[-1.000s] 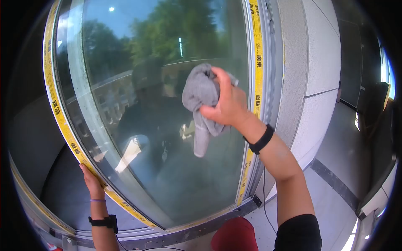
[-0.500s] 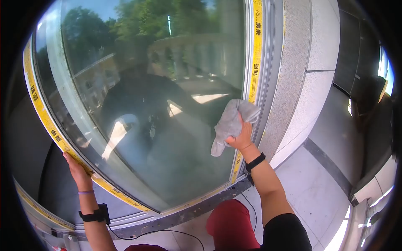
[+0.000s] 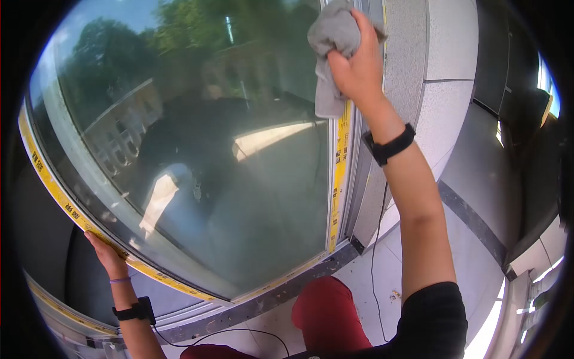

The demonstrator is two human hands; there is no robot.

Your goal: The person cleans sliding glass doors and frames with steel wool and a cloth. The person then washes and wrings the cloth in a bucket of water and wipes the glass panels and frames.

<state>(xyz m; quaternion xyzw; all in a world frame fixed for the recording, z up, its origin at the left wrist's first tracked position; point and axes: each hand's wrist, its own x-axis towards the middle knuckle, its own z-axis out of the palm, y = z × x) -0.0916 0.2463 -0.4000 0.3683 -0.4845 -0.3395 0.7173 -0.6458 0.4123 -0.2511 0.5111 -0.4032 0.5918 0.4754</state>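
Note:
My right hand grips a bunched grey cloth high on the right side of the glass panel. The cloth lies over the glass edge and the metal frame with yellow printed tape. Low on the left, my left hand holds the panel's taped left frame edge; some of its fingers are hidden by the frame. Trees, a balustrade and a dark figure are reflected in the glass, which looks hazy lower down.
Right of the frame stands a pale tiled wall. A dark threshold strip runs below the panel. Black cables trail over the light floor tiles. My red-clad knee is close to the threshold.
My right hand has moved up along the right edge of the glass with the cloth. My left hand keeps its place on the left frame edge; the view has shifted slightly.

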